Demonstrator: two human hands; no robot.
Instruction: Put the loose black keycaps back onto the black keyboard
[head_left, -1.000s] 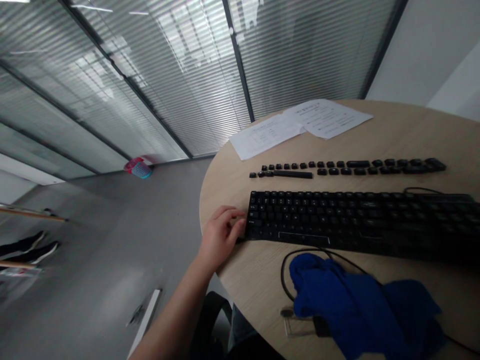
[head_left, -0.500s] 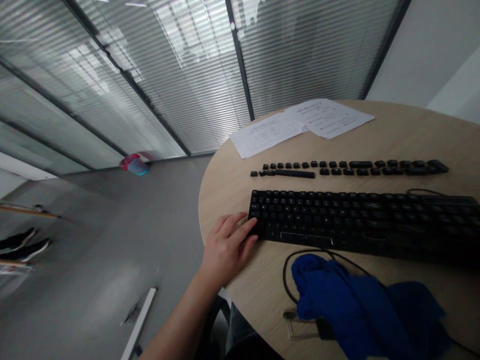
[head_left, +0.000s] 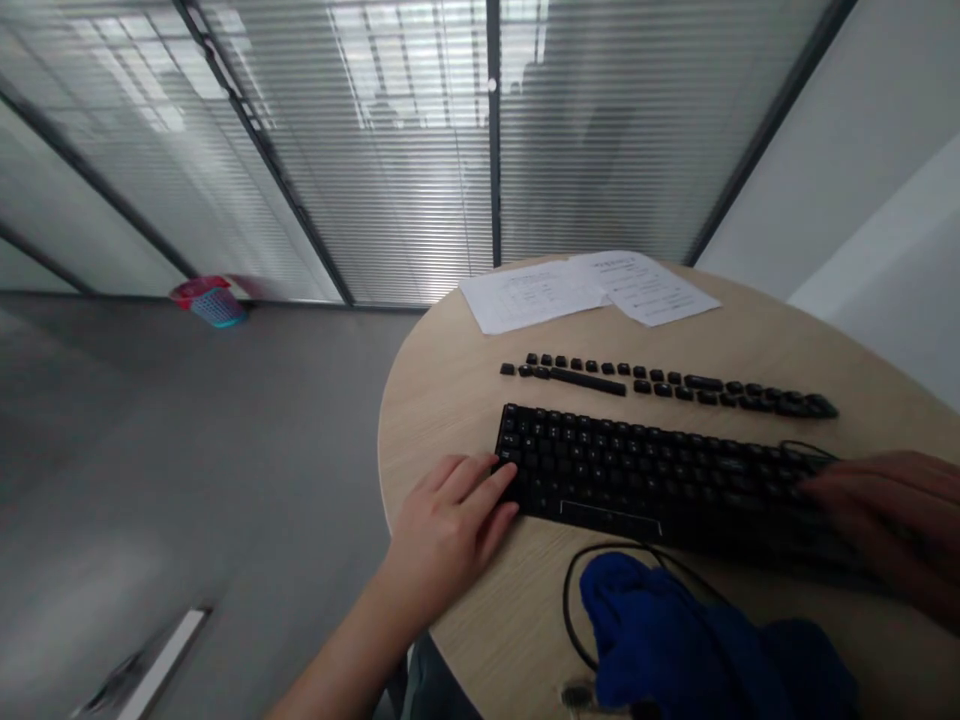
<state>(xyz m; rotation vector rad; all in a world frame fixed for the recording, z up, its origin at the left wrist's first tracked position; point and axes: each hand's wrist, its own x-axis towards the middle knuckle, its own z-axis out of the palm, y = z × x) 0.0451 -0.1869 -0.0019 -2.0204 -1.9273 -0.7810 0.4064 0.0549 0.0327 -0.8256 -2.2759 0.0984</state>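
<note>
A black keyboard (head_left: 637,470) lies across the round table, with bare spots along its lower rows where keycaps are off. My left hand (head_left: 454,510) holds the keyboard's left end, its index finger over the corner and its thumb against the front edge. Over the right part of the keyboard is my right hand (head_left: 892,500), smeared by motion, so its fingers cannot be made out. Behind the keyboard, loose black keycaps (head_left: 607,369) lie in two rows, a long space bar (head_left: 587,381) among them.
Printed papers (head_left: 540,292) lie at the table's (head_left: 427,400) far edge. In front of the keyboard are a looped cable (head_left: 568,600) and a crumpled blue cloth (head_left: 675,640). A red and blue basket (head_left: 214,302) stands on the floor by the glass partition.
My right hand has come into view from the right, over the keyboard. My left hand stays on the keyboard's left end. The camera view has turned somewhat.
</note>
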